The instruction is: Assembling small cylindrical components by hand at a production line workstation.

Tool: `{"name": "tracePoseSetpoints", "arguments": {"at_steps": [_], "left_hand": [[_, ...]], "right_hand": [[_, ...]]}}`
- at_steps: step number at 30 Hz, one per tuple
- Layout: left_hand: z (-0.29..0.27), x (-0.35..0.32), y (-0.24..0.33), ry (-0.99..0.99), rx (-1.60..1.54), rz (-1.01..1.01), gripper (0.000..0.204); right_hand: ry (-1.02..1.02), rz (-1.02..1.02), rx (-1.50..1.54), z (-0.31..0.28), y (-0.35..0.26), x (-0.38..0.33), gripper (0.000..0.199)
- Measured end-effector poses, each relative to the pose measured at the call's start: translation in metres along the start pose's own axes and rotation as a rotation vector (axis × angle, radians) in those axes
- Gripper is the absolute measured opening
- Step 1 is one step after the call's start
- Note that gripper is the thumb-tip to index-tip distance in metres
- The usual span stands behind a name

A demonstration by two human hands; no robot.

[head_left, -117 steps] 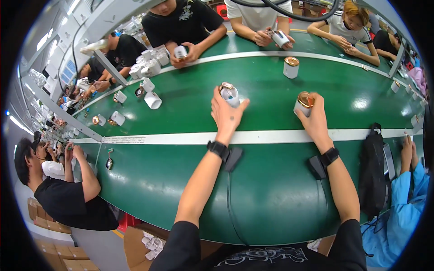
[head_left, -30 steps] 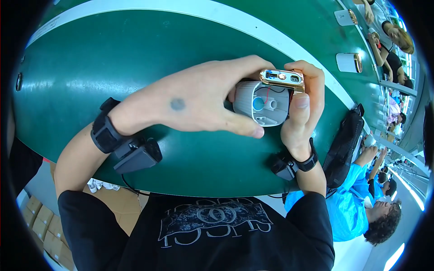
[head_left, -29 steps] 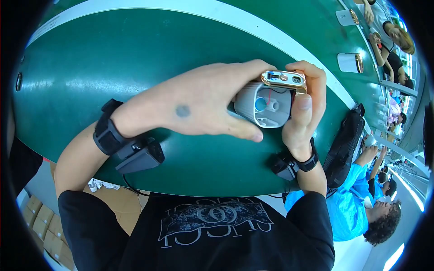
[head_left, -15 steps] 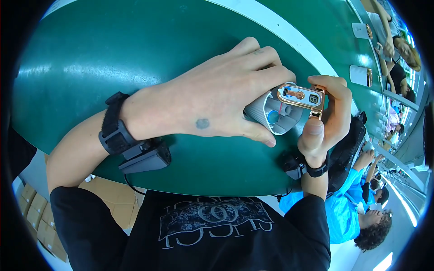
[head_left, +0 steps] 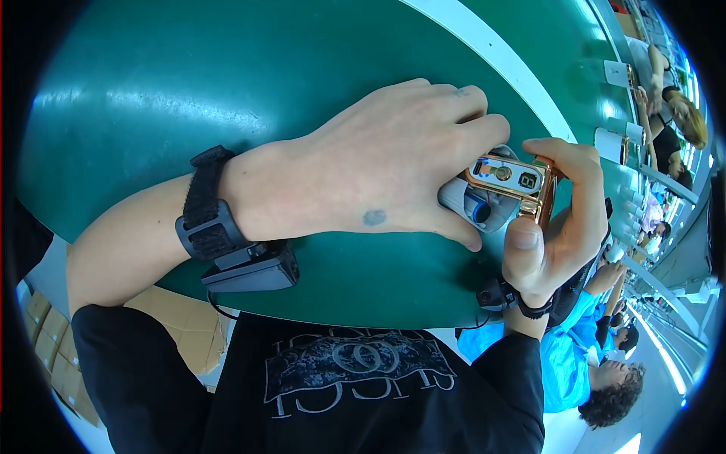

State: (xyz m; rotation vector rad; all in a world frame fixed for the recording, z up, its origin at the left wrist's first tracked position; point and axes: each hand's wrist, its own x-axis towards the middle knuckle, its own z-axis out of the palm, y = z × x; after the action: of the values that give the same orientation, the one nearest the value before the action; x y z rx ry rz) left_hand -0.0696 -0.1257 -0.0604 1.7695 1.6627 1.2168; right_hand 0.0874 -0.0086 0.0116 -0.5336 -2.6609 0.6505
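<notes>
My left hand (head_left: 393, 163) is closed around a white, hollow housing (head_left: 456, 198), its thumb along the near side and its fingers over the far side. Inside the housing's open end a blue cylindrical part (head_left: 476, 209) shows. Pinched between the thumb and fingers of my right hand (head_left: 560, 231) is a shiny copper-coloured frame (head_left: 532, 206) with a white oval insert. That frame lies over the housing's open end, partly covering it; whether the two touch, I cannot tell.
Both hands work over a green table (head_left: 174, 98) crossed by a curved white strip (head_left: 503, 53). Similar white-and-copper units (head_left: 609, 146) stand at the far right. A person in blue (head_left: 563, 363) is close on my right. Cardboard boxes (head_left: 185, 333) lie below at the left.
Both hands and the parts have shifted a little to the right. The copper-coloured frame now covers more of the housing's opening, and the blue part inside shows at a different angle.
</notes>
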Motion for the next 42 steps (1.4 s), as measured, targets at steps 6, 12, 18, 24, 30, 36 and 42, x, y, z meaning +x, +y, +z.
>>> {"name": "tracePoseSetpoints", "arguments": {"at_steps": [6,12,18,24,30,36,42], "left_hand": [[-0.001,-0.006,-0.005,0.033,-0.004,0.021,0.065],[-0.004,-0.011,-0.005,0.052,-0.006,0.028,0.062],[-0.004,-0.009,-0.004,0.007,-0.002,0.006,0.061],[0.001,-0.008,-0.004,0.052,0.008,0.018,0.062],[-0.006,-0.006,-0.005,-0.011,-0.006,-0.009,0.058],[-0.024,0.003,0.003,-0.065,-0.170,-0.149,0.057],[-0.044,0.014,0.038,-0.155,-0.468,-0.482,0.059]], "right_hand": [[-0.019,-0.173,-0.112,-0.003,0.000,0.005,0.082],[-0.012,-0.243,-0.165,0.001,-0.006,0.008,0.080],[-0.034,-0.244,-0.190,0.001,-0.010,0.009,0.079],[-0.099,-0.309,-0.187,0.006,0.000,0.007,0.076],[-0.135,-0.258,-0.327,0.001,0.001,0.006,0.083],[-0.038,-0.348,-0.226,0.014,0.023,0.014,0.105],[0.315,-0.590,0.323,0.051,0.034,0.023,0.097]]}}
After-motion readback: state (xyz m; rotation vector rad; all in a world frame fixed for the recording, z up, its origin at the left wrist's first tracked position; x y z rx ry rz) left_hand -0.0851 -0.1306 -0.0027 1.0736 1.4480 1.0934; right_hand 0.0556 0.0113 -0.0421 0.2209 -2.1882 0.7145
